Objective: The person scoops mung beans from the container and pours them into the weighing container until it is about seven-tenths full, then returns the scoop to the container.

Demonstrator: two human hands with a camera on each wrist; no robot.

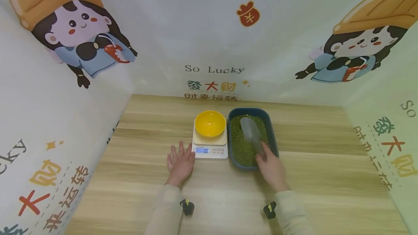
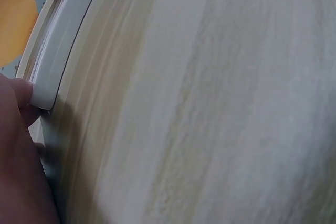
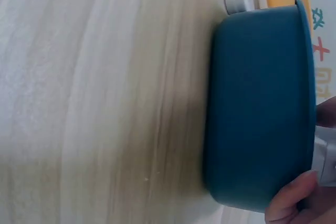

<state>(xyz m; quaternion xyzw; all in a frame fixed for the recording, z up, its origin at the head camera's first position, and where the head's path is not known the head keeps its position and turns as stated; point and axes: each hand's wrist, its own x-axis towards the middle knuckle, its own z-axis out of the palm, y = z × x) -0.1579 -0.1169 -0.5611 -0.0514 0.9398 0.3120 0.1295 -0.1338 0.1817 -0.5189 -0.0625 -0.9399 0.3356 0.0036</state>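
Observation:
In the head view a yellow bowl (image 1: pixel 210 123) sits on the kitchen scale (image 1: pixel 210 151), whose lit display looks like 0.0. Beside the scale's front left corner my left hand (image 1: pixel 181 164) rests on the table with fingers spread; in the left wrist view a fingertip touches the scale's edge (image 2: pixel 52 77). My right hand (image 1: pixel 271 166) grips the handle of a grey scoop (image 1: pixel 250 130) over the dark blue tub (image 1: pixel 276 148). Small green beans or grains (image 1: pixel 238 142) fill much of the tub. The scoop's blade lies at or just above them; which, I cannot tell.
Scale and tub stand side by side, nearly touching, on the wood-grain table (image 1: pixel 310 148). A printed white backdrop (image 1: pixel 163 28) encloses the back and both sides. Black wrist devices (image 1: pixel 187 207) sit at both cuffs.

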